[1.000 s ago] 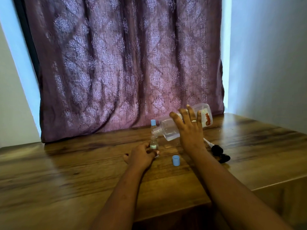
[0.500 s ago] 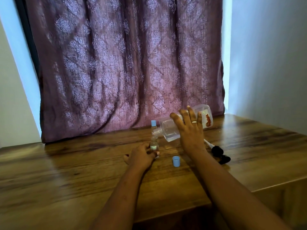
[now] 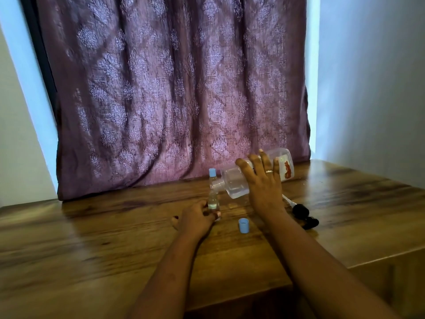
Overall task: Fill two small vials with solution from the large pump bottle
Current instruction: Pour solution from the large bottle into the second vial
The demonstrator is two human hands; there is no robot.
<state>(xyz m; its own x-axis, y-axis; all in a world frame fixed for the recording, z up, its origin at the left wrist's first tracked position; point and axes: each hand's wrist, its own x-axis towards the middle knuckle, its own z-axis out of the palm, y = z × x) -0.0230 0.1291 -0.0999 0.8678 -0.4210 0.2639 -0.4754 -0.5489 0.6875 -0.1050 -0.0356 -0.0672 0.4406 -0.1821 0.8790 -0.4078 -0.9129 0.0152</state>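
Large bottle (image 3: 236,184) tipped in clasping right hand (image 3: 264,183), neck over left hand (image 3: 195,218)-pinched vial (image 3: 213,200).

Two bare forearms without sleeves, a metal ring (image 3: 269,171) on the right hand (image 3: 264,180)

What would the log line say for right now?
step: pouring | right hand: tilts large bottle | left hand: steadies open vial | loose cap: on table
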